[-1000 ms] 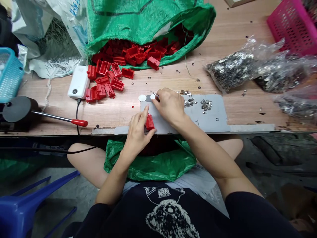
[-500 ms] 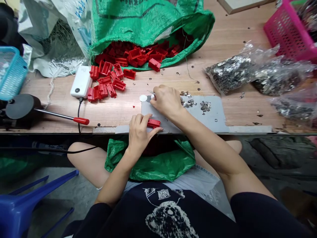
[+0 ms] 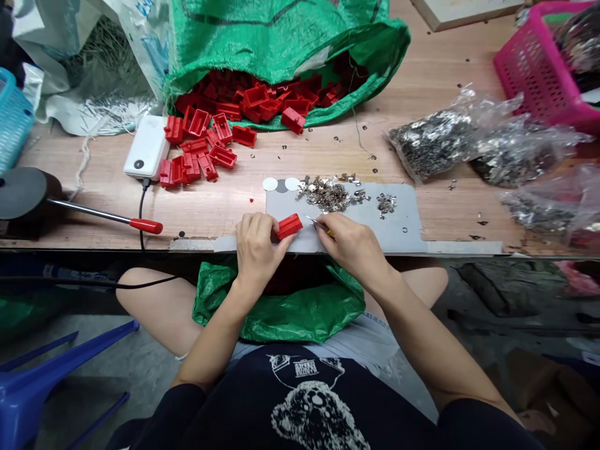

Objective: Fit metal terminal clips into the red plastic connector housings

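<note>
My left hand [image 3: 257, 245] is closed on a red plastic housing [image 3: 289, 226], gripped between thumb and fingers above the grey mat [image 3: 398, 219]. The housing is slightly tilted. Just to its right, my right hand [image 3: 354, 245] is closed around a slim tool with a thin metal tip and a yellow handle [image 3: 330, 232]. The tool's tip points left towards the housing, with a gap between them. Beyond both hands, a pile of small metal clips [image 3: 325, 194] lies on the mat, and a smaller heap of clips [image 3: 386, 204] sits farther right.
Red housings [image 3: 197, 147] spill from a green woven sack [image 3: 281, 44]. A white power bank [image 3: 147, 147] and a red-handled lever [image 3: 146, 225] are at left. Plastic bags of metal parts [image 3: 434, 140] and a pink basket [image 3: 529, 81] occupy the right. A green bag [image 3: 290, 312] covers my lap.
My right hand has come back from the mat's far edge towards me, uncovering the clip pile. The red housing has been lifted and turned slightly in my left hand. The view has shifted a little.
</note>
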Motion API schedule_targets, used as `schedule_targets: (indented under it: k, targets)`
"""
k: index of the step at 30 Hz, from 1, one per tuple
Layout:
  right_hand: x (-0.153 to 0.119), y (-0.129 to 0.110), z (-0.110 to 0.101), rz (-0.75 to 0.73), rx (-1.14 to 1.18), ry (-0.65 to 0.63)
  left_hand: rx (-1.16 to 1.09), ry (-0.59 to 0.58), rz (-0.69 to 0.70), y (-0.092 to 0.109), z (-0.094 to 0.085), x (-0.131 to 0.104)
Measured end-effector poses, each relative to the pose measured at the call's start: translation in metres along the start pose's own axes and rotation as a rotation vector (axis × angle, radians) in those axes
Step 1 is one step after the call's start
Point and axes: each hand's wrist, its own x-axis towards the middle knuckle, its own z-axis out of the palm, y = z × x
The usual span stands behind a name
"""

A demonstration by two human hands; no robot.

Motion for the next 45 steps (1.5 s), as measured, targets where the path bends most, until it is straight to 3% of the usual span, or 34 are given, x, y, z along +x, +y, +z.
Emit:
schedule_targets:
  k: [5, 9, 13, 17, 20, 24, 35, 38, 41, 45]
  targets:
    - [-0.002, 0.011, -0.001, -0.033, -0.030, 0.007, 0.007, 0.013, -0.066, 0.004, -0.001, 0.006]
    - [0.001, 0.016, -0.009, 0.014, 0.150, 0.052, -0.046, -0.039, -0.131, 0.010, -0.001, 0.008]
    - [0.002, 0.006, -0.015, 0.163, 0.424, 0.082, -0.161, -0.135, -0.138, 0.006, -0.009, 0.006]
    - [0.009, -0.013, -0.008, 0.046, 0.553, 0.031, -0.204, -0.141, -0.101, -0.006, -0.015, 0.004]
    - [0.016, -0.019, 0.004, -0.103, 0.497, -0.019, -0.215, -0.152, -0.043, -0.011, -0.014, 0.002]
    - [0.021, -0.018, 0.013, -0.180, 0.392, -0.061, -0.233, -0.135, -0.038, -0.013, -0.010, -0.001]
    - [0.026, -0.026, 0.004, -0.256, 0.117, -0.154, -0.220, -0.132, -0.050, -0.016, -0.009, -0.001]
    - [0.025, -0.026, 0.005, -0.226, 0.124, -0.168, -0.211, -0.119, -0.037, -0.017, -0.009, -0.001]
    - [0.019, -0.022, 0.007, -0.140, 0.340, -0.145, -0.215, -0.135, 0.000, -0.017, -0.011, -0.001]
    - [-0.001, -0.022, 0.005, 0.150, 0.590, -0.023, -0.223, -0.150, 0.058, -0.017, -0.015, -0.002]
